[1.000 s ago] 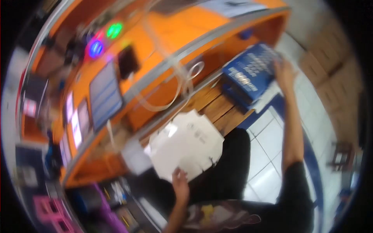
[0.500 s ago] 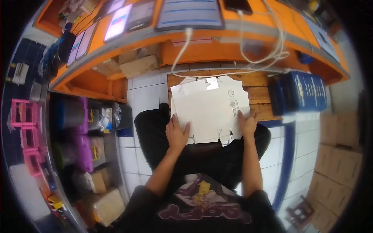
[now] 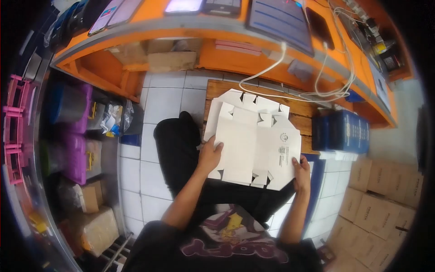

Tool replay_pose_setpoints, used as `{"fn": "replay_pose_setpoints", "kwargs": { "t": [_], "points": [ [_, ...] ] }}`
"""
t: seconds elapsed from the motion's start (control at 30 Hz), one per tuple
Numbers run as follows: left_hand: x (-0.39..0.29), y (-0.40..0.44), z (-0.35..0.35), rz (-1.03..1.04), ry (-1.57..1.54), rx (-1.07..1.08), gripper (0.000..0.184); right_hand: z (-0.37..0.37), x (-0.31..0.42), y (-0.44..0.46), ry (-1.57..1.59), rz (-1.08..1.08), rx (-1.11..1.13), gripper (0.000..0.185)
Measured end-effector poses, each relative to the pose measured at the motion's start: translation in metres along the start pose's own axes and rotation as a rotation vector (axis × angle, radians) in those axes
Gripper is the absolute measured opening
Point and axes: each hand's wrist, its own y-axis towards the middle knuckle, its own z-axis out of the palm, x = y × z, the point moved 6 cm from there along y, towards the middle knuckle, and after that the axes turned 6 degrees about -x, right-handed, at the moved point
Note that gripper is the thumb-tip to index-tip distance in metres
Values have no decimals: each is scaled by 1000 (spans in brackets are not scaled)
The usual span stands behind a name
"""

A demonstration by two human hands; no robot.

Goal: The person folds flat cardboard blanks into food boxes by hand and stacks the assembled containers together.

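Flat white die-cut cardboard (image 3: 235, 145) lies above my lap, with fold creases, notched flaps and small dark printing near its right side. Another white cardboard layer (image 3: 222, 99) shows beneath it at the far and left edges. My left hand (image 3: 210, 157) grips the left edge, thumb on top and the other fingers partly hidden. At the near right corner, my right hand (image 3: 301, 173) pinches the edge between thumb and fingers. A low wooden table (image 3: 301, 129) sits under the far part of the cardboard.
An orange bench (image 3: 181, 34) with phones and a tablet (image 3: 281, 25) runs across the front. White cables (image 3: 272, 94) hang from it. A blue box (image 3: 346, 131) stands at right, near stacked brown cartons (image 3: 376, 211). Purple-lidded bins (image 3: 77, 156) fill the left shelf.
The cardboard has turned and opened out at a crease, showing another panel and the layer beneath. My right hand has moved right and nearer to me. The camera view has shifted too.
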Motion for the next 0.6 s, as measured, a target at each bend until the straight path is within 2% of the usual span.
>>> {"fn": "replay_pose_setpoints", "kwargs": {
  "t": [0.03, 0.1, 0.17, 0.2, 0.27, 0.3, 0.4, 0.5, 0.53, 0.6],
  "points": [
    [-5, -4, -4, 65, 14, 3, 45, -2, 10, -19, 35, 20, -22, 20],
    [-22, -11, -19, 132, 30, 14, 44, -12, 22, -51, 139, -7, 103, 27],
    [-44, -18, -33, -5, -82, 137, 42, -25, 28, -76, 195, -28, 121, 32],
    [-45, -19, -32, 6, -81, 152, 42, -29, 30, -86, 256, -22, 104, 37],
    [-48, -26, -34, 52, -236, 108, 44, -32, 26, -95, 332, -19, 70, 43],
    [-50, -26, -32, 151, -211, 79, 45, -33, 19, -96, 344, 19, 22, 47],
    [-56, -32, -33, 242, -129, 45, 43, -33, 7, -94, 244, 33, -19, 49],
    [-69, -37, -52, 209, -186, -38, 37, -32, 8, -92, 260, -22, 12, 50],
    [-77, -39, -62, 210, -179, -47, 37, -37, 7, -91, 305, -38, 103, 53],
    [-102, -42, -96, 256, -271, -142, 25, -38, 7, -90, 358, -56, 191, 57]
  ]
}}
